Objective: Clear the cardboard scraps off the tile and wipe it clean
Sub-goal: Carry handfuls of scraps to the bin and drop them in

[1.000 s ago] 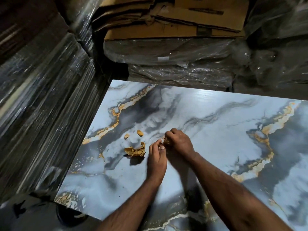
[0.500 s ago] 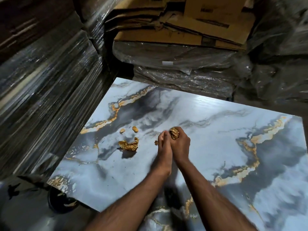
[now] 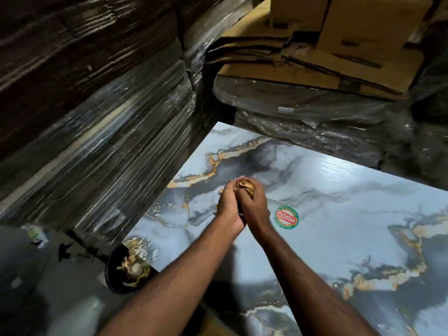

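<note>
One large marble-patterned tile (image 3: pixel 339 214) lies flat, filling the lower right of the view, with grey, white and gold veining. To its left stands one tall stack (image 3: pixel 97 146) wrapped in shiny plastic film, and behind the tile's far edge sits a second film-wrapped stack (image 3: pixel 315 117) with several flattened cardboard boxes (image 3: pixel 327 52) piled on top.

Two bare forearms reach forward from the bottom edge and converge over the tile's left-centre. The left hand (image 3: pixel 229 206) and right hand (image 3: pixel 254 207) press together side by side, raised above the tile's surface, wrists almost touching. The fingers of both curl inward, cupping one crumpled wad of cardboard scraps (image 3: pixel 245 185) between them; the wad peeks out at the top, between the fingertips. How much more cardboard the palms enclose cannot be told.

One dark round bucket (image 3: pixel 126 270) stands on the floor just beside the tile's near left corner, below the left forearm, with pale and tan crumpled scraps inside.

One round sticker (image 3: pixel 286 217), green-rimmed with red lettering, sits on the tile just to the right of the right wrist.

A small tan fleck (image 3: pixel 221 190) shows on the tile just left of the left hand.
</note>
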